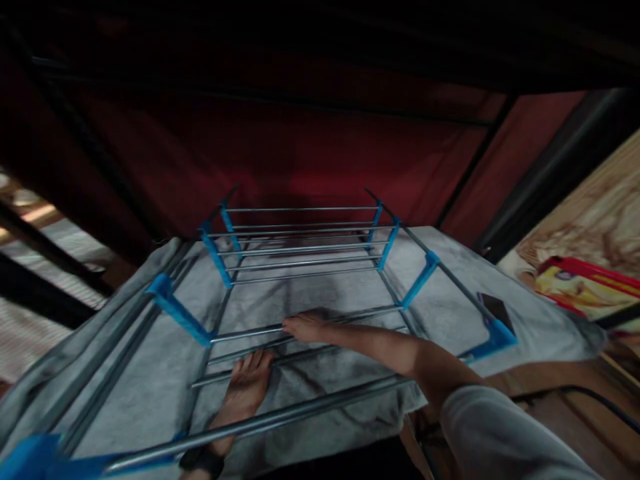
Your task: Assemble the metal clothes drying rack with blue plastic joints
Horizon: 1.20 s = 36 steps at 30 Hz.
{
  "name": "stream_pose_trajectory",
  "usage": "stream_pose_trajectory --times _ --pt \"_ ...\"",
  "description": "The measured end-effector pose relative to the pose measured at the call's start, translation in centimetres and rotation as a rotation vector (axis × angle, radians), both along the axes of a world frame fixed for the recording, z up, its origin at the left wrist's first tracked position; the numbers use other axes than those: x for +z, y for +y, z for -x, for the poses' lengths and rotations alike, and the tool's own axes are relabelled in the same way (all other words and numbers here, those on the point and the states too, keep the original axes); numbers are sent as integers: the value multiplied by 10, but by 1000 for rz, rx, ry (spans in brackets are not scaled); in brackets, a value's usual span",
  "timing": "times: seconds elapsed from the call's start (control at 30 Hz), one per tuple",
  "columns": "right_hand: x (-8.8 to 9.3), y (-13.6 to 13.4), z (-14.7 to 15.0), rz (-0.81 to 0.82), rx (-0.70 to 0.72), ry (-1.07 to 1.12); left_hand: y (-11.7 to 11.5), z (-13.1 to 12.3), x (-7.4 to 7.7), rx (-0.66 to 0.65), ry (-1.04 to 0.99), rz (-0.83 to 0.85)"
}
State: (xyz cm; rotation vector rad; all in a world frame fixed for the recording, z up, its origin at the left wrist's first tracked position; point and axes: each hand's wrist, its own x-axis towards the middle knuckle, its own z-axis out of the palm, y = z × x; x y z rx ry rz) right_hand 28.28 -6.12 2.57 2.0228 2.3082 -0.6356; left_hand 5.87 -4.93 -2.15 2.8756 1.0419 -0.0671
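We see a metal rack w/ blue plastic joints (285, 264) spread across ctr of frame, standing on a grey cloth (295, 297). Our R hand (306, 327), mid-frame, lies on a crossbar, fingers together & bent down; can't tell if the grip is closed. Our L hand (249, 379), lwr ctr-left, is palm down at the lwr bars, fingers side by side; can't tell if they wrap anything. L forearm passes under the front bar, dark watch (203, 460) on wrist, bottom edge. Red fabric (300, 153) hangs behind, upper ctr. Dark flat object (496, 311) on cloth, ctr-right; yellow/red pack (587, 287) far right.
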Motion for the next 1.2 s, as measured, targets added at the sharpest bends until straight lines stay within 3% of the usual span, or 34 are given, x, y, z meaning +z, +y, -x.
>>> stream_pose_trajectory --times 0.23,0.57,0.93,1.2 --pt "-9 6 -1 -63 -1 37 6 1 -3 -16 -52 -20" --pt "-4 9 -3 -74 42 37 6 -1 -2 9 -41 -7" --pt "21 -11 -24 -75 -48 -1 2 -3 9 40 10 47" --pt "36 -6 13 -126 18 69 7 -1 -5 26 -6 -8"
